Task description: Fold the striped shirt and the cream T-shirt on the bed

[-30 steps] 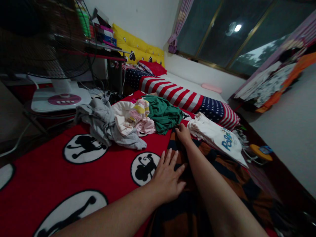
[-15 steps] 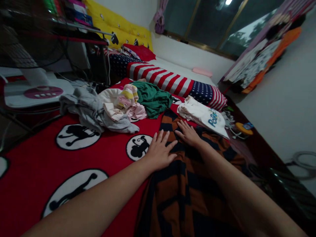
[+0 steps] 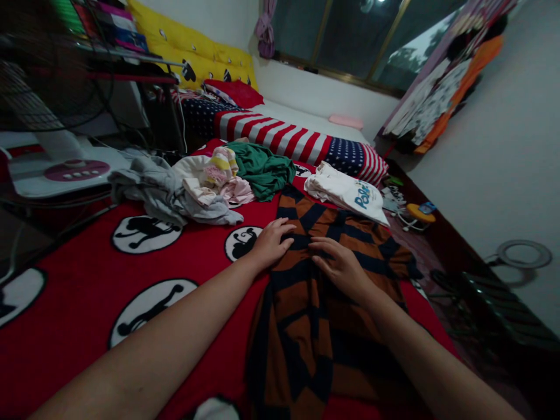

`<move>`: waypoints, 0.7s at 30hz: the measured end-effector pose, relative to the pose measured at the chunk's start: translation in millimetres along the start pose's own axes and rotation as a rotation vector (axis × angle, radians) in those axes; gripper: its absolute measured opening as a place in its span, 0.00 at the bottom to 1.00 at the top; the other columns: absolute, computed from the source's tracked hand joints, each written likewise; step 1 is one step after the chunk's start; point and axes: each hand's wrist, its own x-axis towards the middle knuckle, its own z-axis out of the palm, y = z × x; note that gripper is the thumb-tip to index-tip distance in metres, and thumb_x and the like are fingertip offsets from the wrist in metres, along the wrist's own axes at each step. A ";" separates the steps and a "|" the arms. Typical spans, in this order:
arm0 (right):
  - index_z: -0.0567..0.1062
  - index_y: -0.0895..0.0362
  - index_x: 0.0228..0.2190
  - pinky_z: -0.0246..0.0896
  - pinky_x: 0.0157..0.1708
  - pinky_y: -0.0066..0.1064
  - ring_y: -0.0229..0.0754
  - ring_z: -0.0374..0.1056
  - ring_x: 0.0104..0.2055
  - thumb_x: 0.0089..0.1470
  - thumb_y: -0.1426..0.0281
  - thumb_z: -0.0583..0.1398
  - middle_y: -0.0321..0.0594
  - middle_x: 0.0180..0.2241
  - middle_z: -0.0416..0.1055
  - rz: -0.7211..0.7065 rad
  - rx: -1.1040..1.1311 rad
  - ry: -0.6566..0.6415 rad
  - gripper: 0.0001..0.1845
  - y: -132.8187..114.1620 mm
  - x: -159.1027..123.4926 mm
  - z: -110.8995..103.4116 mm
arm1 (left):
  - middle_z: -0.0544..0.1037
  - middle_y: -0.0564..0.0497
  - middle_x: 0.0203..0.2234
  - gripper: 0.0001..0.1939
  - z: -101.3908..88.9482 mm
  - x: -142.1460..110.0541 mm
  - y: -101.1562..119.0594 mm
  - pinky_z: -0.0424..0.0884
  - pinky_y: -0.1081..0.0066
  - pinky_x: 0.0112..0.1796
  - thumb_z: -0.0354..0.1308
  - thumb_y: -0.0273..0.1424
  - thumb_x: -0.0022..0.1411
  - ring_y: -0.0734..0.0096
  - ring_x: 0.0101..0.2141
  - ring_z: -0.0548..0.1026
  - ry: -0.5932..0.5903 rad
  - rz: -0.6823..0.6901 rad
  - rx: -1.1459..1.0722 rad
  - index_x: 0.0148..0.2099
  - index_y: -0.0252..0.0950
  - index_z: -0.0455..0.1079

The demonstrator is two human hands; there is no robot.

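Observation:
An orange and dark striped garment lies spread on a red blanket printed with black cartoon figures in white circles. My left hand rests flat on the garment's left edge, fingers stretched out. My right hand lies flat on its middle, fingers apart. Neither hand holds anything.
Beyond the hands lie a grey garment, a pink and yellow bundle, a green garment and a white printed shirt. A stars-and-stripes bedcover lies further back. A fan base stands at left. Floor clutter sits at right.
My right hand has drawn back toward me along the striped garment. My left hand slid slightly right onto its edge. The view has tilted down and nearer.

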 end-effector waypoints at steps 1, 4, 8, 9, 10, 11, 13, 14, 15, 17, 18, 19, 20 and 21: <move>0.75 0.54 0.44 0.62 0.51 0.38 0.45 0.68 0.51 0.59 0.68 0.56 0.46 0.48 0.71 -0.021 0.044 -0.014 0.12 -15.5 -11.2 -2.7 | 0.68 0.42 0.57 0.17 -0.5 0.4 -0.3 0.61 0.60 0.58 0.57 0.25 0.59 0.61 0.57 0.66 0.025 -0.001 -0.039 0.51 0.34 0.72; 0.75 0.54 0.41 0.64 0.47 0.32 0.42 0.68 0.47 0.58 0.68 0.58 0.44 0.44 0.71 -0.050 0.125 -0.161 0.10 -56.9 -48.9 -10.8 | 0.72 0.43 0.53 0.14 -2.5 0.7 -0.2 0.63 0.63 0.57 0.55 0.23 0.59 0.63 0.54 0.70 0.076 -0.001 -0.133 0.47 0.33 0.75; 0.75 0.51 0.44 0.62 0.47 0.33 0.44 0.67 0.48 0.49 0.60 0.67 0.42 0.46 0.70 -0.079 0.130 -0.413 0.20 -86.7 -88.9 -18.9 | 0.76 0.44 0.47 0.13 -6.4 -0.5 2.7 0.66 0.65 0.54 0.52 0.21 0.60 0.66 0.49 0.73 0.111 -0.002 -0.213 0.43 0.33 0.76; 0.74 0.50 0.46 0.61 0.48 0.35 0.45 0.66 0.48 0.46 0.60 0.68 0.42 0.47 0.70 -0.086 0.118 -0.460 0.24 -89.7 -95.2 -18.7 | 0.77 0.45 0.45 0.13 -7.0 -0.9 3.6 0.67 0.66 0.53 0.51 0.21 0.60 0.67 0.48 0.73 0.121 -0.003 -0.226 0.42 0.33 0.76; 0.74 0.50 0.46 0.61 0.48 0.36 0.46 0.66 0.49 0.45 0.61 0.69 0.42 0.48 0.69 -0.093 0.101 -0.490 0.25 -91.2 -100.2 -17.2 | 0.77 0.45 0.43 0.13 -7.5 -1.2 4.5 0.68 0.66 0.51 0.51 0.20 0.59 0.67 0.46 0.74 0.130 -0.005 -0.235 0.41 0.32 0.76; 0.74 0.50 0.44 0.60 0.48 0.37 0.46 0.65 0.49 0.46 0.65 0.68 0.42 0.49 0.69 -0.101 0.084 -0.495 0.21 -91.7 -103.7 -14.9 | 0.78 0.45 0.41 0.13 -7.7 -1.3 5.3 0.69 0.67 0.50 0.51 0.20 0.58 0.68 0.44 0.75 0.136 -0.008 -0.239 0.40 0.32 0.76; 0.75 0.51 0.40 0.60 0.47 0.37 0.45 0.66 0.49 0.51 0.74 0.61 0.41 0.48 0.70 -0.119 0.086 -0.436 0.13 -89.9 -106.8 -9.5 | 0.78 0.45 0.38 0.13 -7.8 -1.1 6.2 0.70 0.67 0.49 0.51 0.19 0.57 0.68 0.42 0.75 0.139 -0.019 -0.239 0.39 0.32 0.76; 0.75 0.51 0.38 0.60 0.47 0.36 0.44 0.66 0.48 0.52 0.78 0.57 0.41 0.46 0.71 -0.110 0.118 -0.373 0.13 -87.9 -106.3 -7.8 | 0.79 0.46 0.37 0.14 -8.0 -0.8 6.3 0.70 0.67 0.48 0.51 0.18 0.56 0.68 0.42 0.76 0.135 -0.026 -0.239 0.38 0.31 0.76; 0.75 0.52 0.36 0.61 0.46 0.35 0.43 0.67 0.46 0.53 0.79 0.55 0.41 0.45 0.72 -0.083 0.166 -0.289 0.14 -85.0 -104.4 -7.5 | 0.79 0.46 0.37 0.15 -8.5 -0.7 6.3 0.70 0.68 0.48 0.50 0.18 0.55 0.68 0.42 0.76 0.126 -0.031 -0.240 0.38 0.32 0.76; 0.75 0.53 0.35 0.63 0.44 0.35 0.43 0.68 0.45 0.54 0.76 0.54 0.43 0.42 0.73 0.017 0.281 -0.061 0.12 -76.6 -97.1 -11.6 | 0.80 0.47 0.37 0.16 -11.2 -1.6 6.2 0.70 0.68 0.48 0.49 0.17 0.55 0.68 0.42 0.76 0.093 -0.040 -0.247 0.38 0.32 0.77; 0.75 0.53 0.34 0.63 0.44 0.34 0.44 0.69 0.44 0.54 0.74 0.55 0.43 0.40 0.73 0.080 0.331 0.063 0.09 -70.8 -92.3 -15.4 | 0.80 0.47 0.37 0.17 -13.6 -3.3 6.4 0.70 0.68 0.48 0.48 0.17 0.54 0.68 0.41 0.76 0.064 -0.046 -0.249 0.38 0.33 0.77; 0.75 0.53 0.33 0.64 0.43 0.34 0.45 0.69 0.43 0.54 0.71 0.57 0.43 0.39 0.73 0.144 0.371 0.175 0.07 -63.9 -87.2 -19.5 | 0.80 0.48 0.37 0.18 -16.9 -6.0 7.0 0.70 0.68 0.47 0.47 0.17 0.54 0.68 0.41 0.76 0.027 -0.051 -0.249 0.38 0.33 0.77; 0.76 0.53 0.32 0.65 0.41 0.34 0.45 0.70 0.42 0.53 0.68 0.58 0.42 0.37 0.73 0.205 0.397 0.263 0.06 -56.0 -82.2 -23.2 | 0.80 0.48 0.37 0.19 -21.0 -10.0 8.0 0.70 0.69 0.46 0.47 0.17 0.53 0.69 0.40 0.77 -0.018 -0.055 -0.251 0.39 0.33 0.77; 0.76 0.54 0.31 0.65 0.39 0.33 0.45 0.70 0.40 0.52 0.66 0.59 0.41 0.36 0.73 0.262 0.412 0.327 0.06 -47.5 -77.7 -26.0 | 0.81 0.49 0.37 0.19 -26.0 -15.2 9.6 0.71 0.70 0.44 0.47 0.18 0.53 0.69 0.39 0.77 -0.066 -0.059 -0.253 0.40 0.34 0.77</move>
